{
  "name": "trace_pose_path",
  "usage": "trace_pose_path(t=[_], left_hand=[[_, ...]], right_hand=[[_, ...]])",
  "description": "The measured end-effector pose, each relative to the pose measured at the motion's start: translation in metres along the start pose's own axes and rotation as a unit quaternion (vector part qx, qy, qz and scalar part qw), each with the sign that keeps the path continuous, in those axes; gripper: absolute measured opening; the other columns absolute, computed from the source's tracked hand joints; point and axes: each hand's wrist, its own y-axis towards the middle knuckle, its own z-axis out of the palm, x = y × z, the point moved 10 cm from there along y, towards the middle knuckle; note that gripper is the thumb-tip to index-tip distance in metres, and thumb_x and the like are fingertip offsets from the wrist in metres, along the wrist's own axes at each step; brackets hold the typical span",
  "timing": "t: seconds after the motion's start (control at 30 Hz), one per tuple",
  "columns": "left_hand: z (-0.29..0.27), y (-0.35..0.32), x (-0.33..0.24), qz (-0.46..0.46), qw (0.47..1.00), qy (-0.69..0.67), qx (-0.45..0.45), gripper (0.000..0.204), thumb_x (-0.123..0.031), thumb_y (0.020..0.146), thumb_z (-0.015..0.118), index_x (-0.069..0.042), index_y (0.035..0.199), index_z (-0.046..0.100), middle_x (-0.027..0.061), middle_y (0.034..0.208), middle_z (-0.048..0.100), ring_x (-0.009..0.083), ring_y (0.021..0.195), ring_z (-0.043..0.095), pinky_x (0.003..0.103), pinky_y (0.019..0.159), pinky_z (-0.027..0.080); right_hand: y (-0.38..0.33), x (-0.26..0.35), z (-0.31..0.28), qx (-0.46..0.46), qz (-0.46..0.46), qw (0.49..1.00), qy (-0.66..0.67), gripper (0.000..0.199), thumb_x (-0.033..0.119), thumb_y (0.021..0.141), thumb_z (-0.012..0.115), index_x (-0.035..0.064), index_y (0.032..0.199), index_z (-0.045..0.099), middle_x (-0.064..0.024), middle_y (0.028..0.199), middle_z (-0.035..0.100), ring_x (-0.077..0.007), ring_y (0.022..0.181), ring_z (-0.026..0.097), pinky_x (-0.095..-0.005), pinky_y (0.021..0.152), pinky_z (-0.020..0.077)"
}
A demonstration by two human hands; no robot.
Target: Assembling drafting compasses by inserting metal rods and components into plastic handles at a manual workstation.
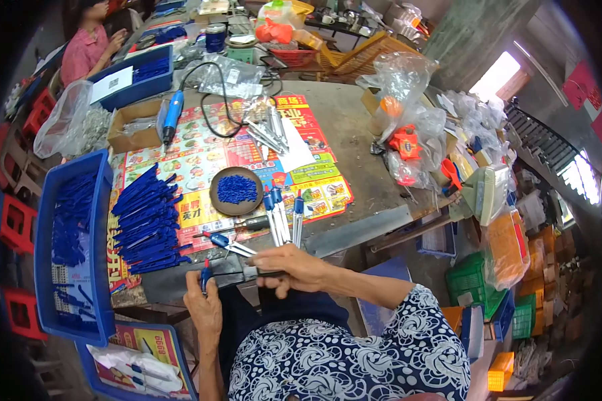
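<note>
My left hand (205, 306) pinches a small blue compass head (206, 273) at the table's near edge. My right hand (293, 266) is around the handle of a screwdriver, whose dark shaft (229, 274) reaches toward the blue head. Fingers partly hide that handle. Just beyond my hands lie a blue-headed drawing compass (229, 243) and several more with silver legs (277, 217). A second screwdriver (247, 225) rests behind them. A round brown dish (221, 208) holds many tiny blue parts (237, 190). Left of it, long blue plastic pieces (147, 220) are heaped.
A blue bin (102, 267) with more blue pieces stands at the left edge. A corded blue electric screwdriver (174, 115) and bare metal compass legs (269, 134) lie farther back on printed paper. Plastic bags (408, 107) crowd the right side. A person in pink (85, 55) sits far left.
</note>
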Motion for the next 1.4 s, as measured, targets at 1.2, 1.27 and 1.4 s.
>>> trace_pose_path(t=[1.2,1.27,1.4], left_hand=[[0.007,-0.004,0.012,-0.002,0.999,-0.038,-0.012,0.012,-0.009,0.077,0.051,0.001,0.081,0.047,0.0131,0.059,0.051,0.0259,0.051,0.05,0.034,0.048,0.038],[0.007,-0.006,0.014,0.019,0.999,-0.029,-0.023,0.009,-0.007,0.078,0.05,0.001,0.079,0.048,0.0064,0.054,0.051,0.0107,0.042,0.048,0.025,0.039,0.036],[0.009,-0.014,0.017,-0.049,0.987,-0.152,0.008,0.01,-0.008,0.078,0.051,0.001,0.081,0.048,0.0055,0.055,0.051,0.0093,0.042,0.047,0.023,0.038,0.036]], right_hand=[[-0.05,0.038,0.071,0.008,-0.442,0.498,-0.746,0.024,0.011,0.077,0.056,0.0038,0.1,0.054,-0.0031,0.07,0.049,-0.0175,0.055,0.049,-0.0285,0.044,0.039],[-0.054,0.035,0.08,0.032,-0.442,0.469,-0.764,0.03,0.009,0.073,0.057,0.0061,0.104,0.052,-0.0048,0.072,0.048,-0.021,0.062,0.052,-0.0307,0.047,0.0408],[-0.053,0.061,0.076,0.016,-0.44,0.59,-0.676,0.041,0.006,0.064,0.067,0.0077,0.104,0.055,-0.0096,0.084,0.053,-0.0258,0.077,0.055,-0.0336,0.062,0.0446]])
